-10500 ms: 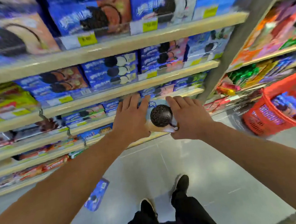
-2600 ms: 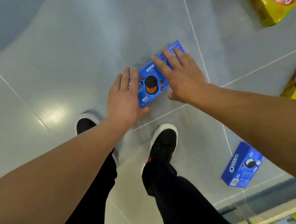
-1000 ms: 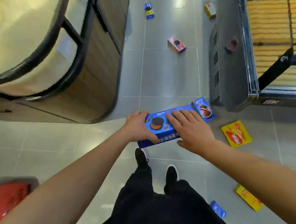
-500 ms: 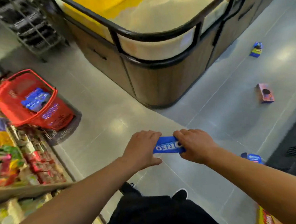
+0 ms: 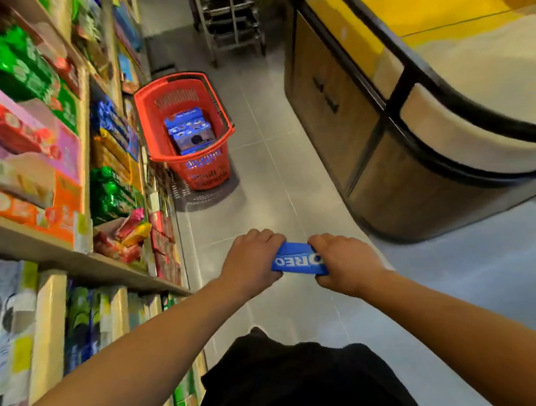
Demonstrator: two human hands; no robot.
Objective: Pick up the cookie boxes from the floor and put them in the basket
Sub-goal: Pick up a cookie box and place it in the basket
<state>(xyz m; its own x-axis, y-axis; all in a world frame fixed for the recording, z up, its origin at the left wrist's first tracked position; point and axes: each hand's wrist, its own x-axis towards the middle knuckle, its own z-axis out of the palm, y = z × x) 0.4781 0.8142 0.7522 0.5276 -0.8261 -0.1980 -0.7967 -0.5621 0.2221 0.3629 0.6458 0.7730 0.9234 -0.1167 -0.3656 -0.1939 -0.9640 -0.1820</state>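
Head view looks down an aisle. Both hands hold one blue cookie box [image 5: 297, 260] out in front, above the grey floor [image 5: 268, 177]. The left hand [image 5: 252, 257] has its grip curled round the box's left end, and the right hand [image 5: 343, 261] has its grip curled round the right end; the white brand lettering reads upside down between them. Well ahead, a red basket [image 5: 219, 111] stands on the floor just beside the shelves [image 5: 81, 98] on the left, with blue boxes [image 5: 188, 129] already lying inside it. A curved wooden display bin [image 5: 384, 163] with a black rail lines the right side.
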